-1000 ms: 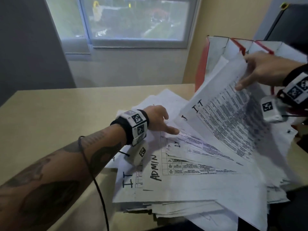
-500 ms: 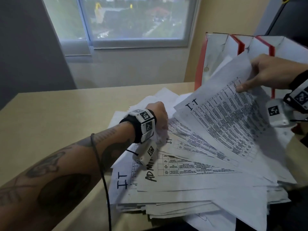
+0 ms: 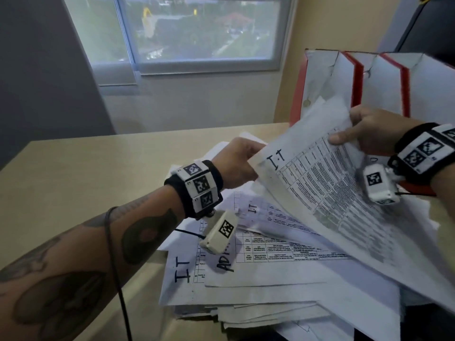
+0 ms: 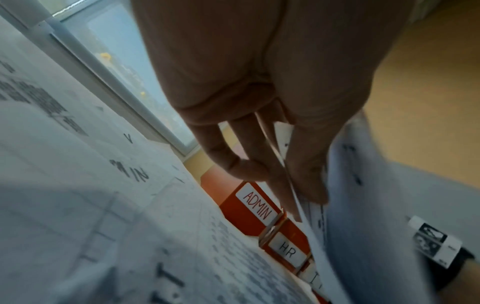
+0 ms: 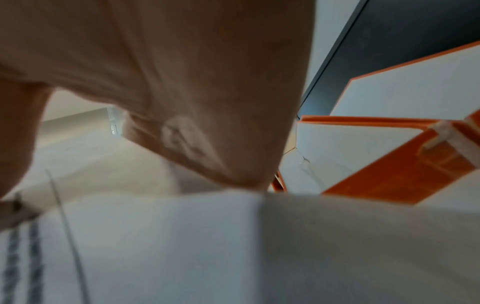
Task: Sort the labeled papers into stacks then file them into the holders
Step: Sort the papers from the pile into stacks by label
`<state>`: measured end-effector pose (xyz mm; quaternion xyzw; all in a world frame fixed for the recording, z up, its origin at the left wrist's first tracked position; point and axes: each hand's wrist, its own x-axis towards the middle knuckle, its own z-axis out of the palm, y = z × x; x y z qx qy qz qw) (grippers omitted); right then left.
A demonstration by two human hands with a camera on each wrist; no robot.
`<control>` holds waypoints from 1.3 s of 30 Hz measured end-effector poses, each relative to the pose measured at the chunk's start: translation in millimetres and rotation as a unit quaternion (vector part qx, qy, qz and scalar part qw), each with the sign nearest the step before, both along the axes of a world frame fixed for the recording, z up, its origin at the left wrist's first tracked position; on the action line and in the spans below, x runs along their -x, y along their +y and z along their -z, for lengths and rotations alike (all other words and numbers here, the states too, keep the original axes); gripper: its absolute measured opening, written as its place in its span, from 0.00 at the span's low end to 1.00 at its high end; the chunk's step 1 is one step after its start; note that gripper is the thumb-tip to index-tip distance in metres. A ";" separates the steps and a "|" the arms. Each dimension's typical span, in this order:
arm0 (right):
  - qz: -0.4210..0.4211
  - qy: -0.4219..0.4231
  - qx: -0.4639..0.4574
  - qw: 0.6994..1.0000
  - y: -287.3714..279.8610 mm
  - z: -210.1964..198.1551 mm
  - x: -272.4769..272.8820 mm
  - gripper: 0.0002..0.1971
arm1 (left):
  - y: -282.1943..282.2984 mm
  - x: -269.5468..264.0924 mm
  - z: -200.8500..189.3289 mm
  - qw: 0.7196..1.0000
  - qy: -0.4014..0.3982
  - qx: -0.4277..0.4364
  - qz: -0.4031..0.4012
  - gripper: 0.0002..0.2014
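Holding a raised bundle of white printed sheets marked "I.T" (image 3: pixel 327 183), the right hand (image 3: pixel 369 131) has its thumb pressed on the printed face near the top edge, the other fingers hidden behind; the left hand (image 3: pixel 236 163) meets the bundle's left corner, and from the head view its fingers are hidden by the paper; the left wrist view settles it, showing the left fingers (image 4: pixel 306 168) and thumb pinching the edge of the sheets; that view alone also shows the red holders' front labels, "ADMIN" (image 4: pixel 257 203) and "HR" (image 4: pixel 285 250); the right wrist view is blurred, giving only the palm above white paper beside red holder walls; the head view shows the red-and-white cardboard file holders (image 3: pixel 357 80) standing at the far right of the beige bench (image 3: pixel 86 180), behind the bundle; a loose, fanned pile of white sheets (image 3: pixel 258 279), marked "IT" and "AD…", lies on the bench below the raised bundle.
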<state>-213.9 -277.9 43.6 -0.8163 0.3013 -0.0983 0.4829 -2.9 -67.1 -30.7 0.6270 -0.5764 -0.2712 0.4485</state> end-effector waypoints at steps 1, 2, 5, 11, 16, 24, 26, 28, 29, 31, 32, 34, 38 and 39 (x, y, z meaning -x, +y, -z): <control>0.003 0.007 -0.011 1.000 2.1 -0.7 1.6 0.08 | 2.0 -1.2 0.9 1.000 -0.020 -0.019 -0.005 0.13; 0.009 0.006 -0.021 1.000 0.9 -0.4 4.1 0.13 | 5.3 -2.4 0.8 0.998 -0.040 -0.052 0.003 0.08; 0.029 0.000 -0.004 1.000 3.1 -8.3 13.1 0.12 | 10.1 0.4 1.2 0.952 -0.196 -0.236 0.000 0.39; 0.076 0.048 0.118 0.989 -2.1 -21.6 25.4 0.08 | 2.5 27.3 10.7 0.867 -0.363 -0.339 -0.040 0.39; 0.098 -0.007 0.104 0.990 -13.9 -35.1 30.8 0.29 | -9.9 19.1 7.7 0.881 -0.336 -0.327 -0.070 0.22; 0.087 0.029 0.129 0.987 -1.9 -49.8 40.4 0.06 | -2.5 -15.5 7.8 0.962 -0.136 -0.200 -0.125 0.06; 0.083 0.027 0.146 0.985 6.6 -48.5 33.3 0.03 | 0.1 -13.9 -4.8 0.986 -0.089 -0.126 -0.070 0.11; 0.071 0.028 0.127 0.989 14.0 -45.1 23.1 0.04 | 0.3 -6.5 -16.4 0.996 -0.060 -0.064 -0.025 0.21; 0.069 0.028 0.116 0.990 16.7 -42.0 16.9 0.05 | -0.7 -2.4 -20.5 0.998 -0.041 -0.042 -0.006 0.24; 0.062 0.036 0.103 0.992 22.1 -36.5 8.9 0.06 | -2.3 3.9 -23.1 0.999 -0.009 -0.028 0.032 0.24; 0.055 0.039 0.105 0.992 23.3 -35.5 7.4 0.04 | -1.6 7.3 -23.4 0.999 -0.011 -0.026 0.046 0.23; 0.043 0.043 0.103 0.993 18.6 -35.2 8.2 0.03 | 0.5 8.4 -19.9 0.998 -0.012 -0.026 0.047 0.25; 0.029 0.029 0.084 0.996 -6.8 -39.9 21.5 0.31 | -0.8 9.6 -7.3 0.962 -0.155 -0.220 -0.040 0.18; 0.047 0.020 0.095 0.994 -12.7 -42.3 26.6 0.32 | -2.4 11.5 -0.9 0.934 -0.221 -0.276 -0.053 0.27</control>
